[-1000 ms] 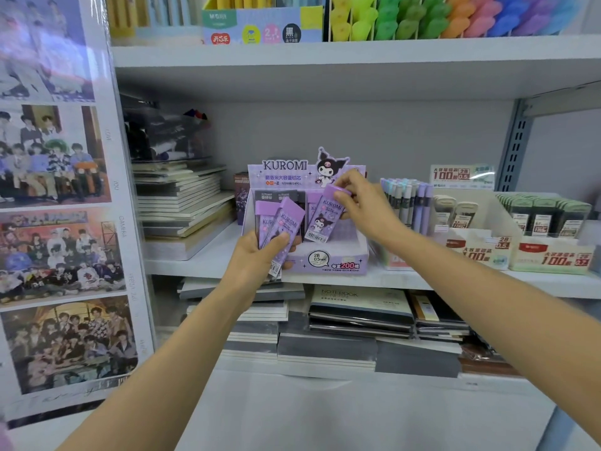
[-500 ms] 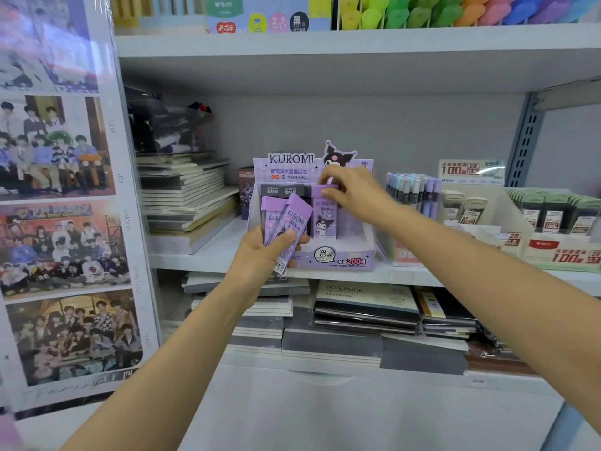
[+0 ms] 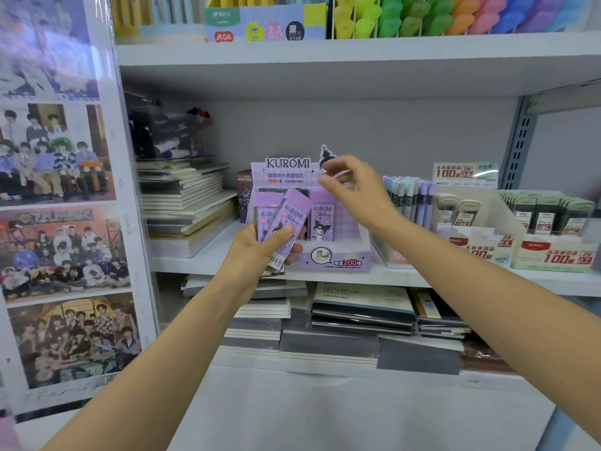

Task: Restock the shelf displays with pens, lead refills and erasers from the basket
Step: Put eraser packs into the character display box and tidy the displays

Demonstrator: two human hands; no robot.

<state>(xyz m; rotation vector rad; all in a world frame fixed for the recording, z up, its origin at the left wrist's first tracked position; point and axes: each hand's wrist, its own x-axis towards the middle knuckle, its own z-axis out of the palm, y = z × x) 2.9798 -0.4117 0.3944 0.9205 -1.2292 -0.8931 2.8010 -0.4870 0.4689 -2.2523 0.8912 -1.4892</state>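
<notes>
On the middle shelf (image 3: 208,258) stands the purple Kuromi display box (image 3: 338,260). In front of it the left hand (image 3: 257,255) grips several lead refill packs (image 3: 291,219), thumb pressed across the front one. The right hand (image 3: 354,193) hovers over the box, fingers (image 3: 328,183) loosely curled and empty, above a single refill (image 3: 322,222) standing inside.

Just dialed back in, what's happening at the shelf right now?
A person is restocking the purple Kuromi display box. The left hand grips a few lead refill packs in front of it. The right hand hovers above the box, fingers loosely curled and holding nothing. One upright pack stands in the box just below it.
</notes>
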